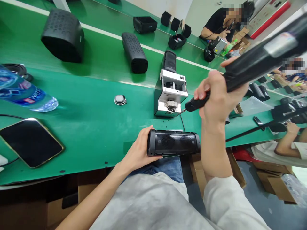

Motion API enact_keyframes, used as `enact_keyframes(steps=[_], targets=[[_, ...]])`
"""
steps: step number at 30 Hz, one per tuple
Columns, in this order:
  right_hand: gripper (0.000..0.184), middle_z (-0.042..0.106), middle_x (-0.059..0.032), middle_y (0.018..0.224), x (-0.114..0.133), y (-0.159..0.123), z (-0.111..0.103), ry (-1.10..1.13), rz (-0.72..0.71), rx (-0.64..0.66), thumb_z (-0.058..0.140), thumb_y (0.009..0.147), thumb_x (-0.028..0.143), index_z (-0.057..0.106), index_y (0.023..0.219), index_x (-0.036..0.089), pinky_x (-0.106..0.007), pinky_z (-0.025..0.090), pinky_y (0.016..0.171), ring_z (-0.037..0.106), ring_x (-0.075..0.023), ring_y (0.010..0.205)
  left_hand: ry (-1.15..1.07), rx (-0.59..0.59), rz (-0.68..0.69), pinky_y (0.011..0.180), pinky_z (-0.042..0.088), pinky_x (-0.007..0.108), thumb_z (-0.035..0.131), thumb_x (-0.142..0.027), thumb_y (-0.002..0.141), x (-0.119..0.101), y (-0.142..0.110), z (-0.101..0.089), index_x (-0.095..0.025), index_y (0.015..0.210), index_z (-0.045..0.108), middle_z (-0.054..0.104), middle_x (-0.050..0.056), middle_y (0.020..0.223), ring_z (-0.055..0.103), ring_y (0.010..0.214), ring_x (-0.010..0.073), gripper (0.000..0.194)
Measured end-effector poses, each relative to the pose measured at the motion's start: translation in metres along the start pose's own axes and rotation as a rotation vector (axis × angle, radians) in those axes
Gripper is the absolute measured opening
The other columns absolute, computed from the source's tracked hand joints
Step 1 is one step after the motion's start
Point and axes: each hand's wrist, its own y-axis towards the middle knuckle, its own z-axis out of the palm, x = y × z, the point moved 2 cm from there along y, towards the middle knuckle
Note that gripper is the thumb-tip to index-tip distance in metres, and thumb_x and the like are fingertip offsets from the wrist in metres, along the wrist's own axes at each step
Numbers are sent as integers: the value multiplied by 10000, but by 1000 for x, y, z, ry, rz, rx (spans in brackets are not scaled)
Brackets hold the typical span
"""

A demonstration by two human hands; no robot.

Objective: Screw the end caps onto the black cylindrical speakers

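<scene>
My left hand [139, 148] grips the left end of a black cylindrical speaker [174, 142] lying sideways at the near edge of the green table [91, 127]. My right hand [217, 95] is wrapped around a black electric screwdriver [254, 62]. The tool's tip points down-left and sits at the outlet of a white and silver screw feeder [171, 92], just beyond the speaker.
A small round driver [120, 100], a phone [30, 142] and a water bottle [22, 92] lie to the left. Black speaker housings [63, 35] [134, 52] rest on the conveyor behind. Other people work at the far right. Cardboard boxes [275, 182] stand below the table.
</scene>
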Motion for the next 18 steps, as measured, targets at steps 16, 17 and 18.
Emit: enact_keyframes(steps=[16,17,18], targets=[[244,461,111,597,46,-27,-9,195,-23,91,787,884,110,664,1027,266,-283,352,357,446,-115,391,7,6,11,1289,479,700,957,-474,865,1,-1,0,-343,1759,94,432,205,1670,488,1589,454,1250],[247,472,112,595,43,-29,-9,188,-20,101,802,881,125,670,1029,272,-283,361,350,445,-115,385,5,6,9,1289,479,699,961,-469,861,1,-1,0,-344,1760,92,436,204,1667,489,1588,454,1256],[256,482,113,595,40,-31,-9,178,-15,107,821,876,144,676,1034,284,-284,370,344,442,-116,380,4,8,6,1290,477,699,965,-462,858,1,-1,0,-345,1760,92,438,202,1664,487,1589,454,1261]])
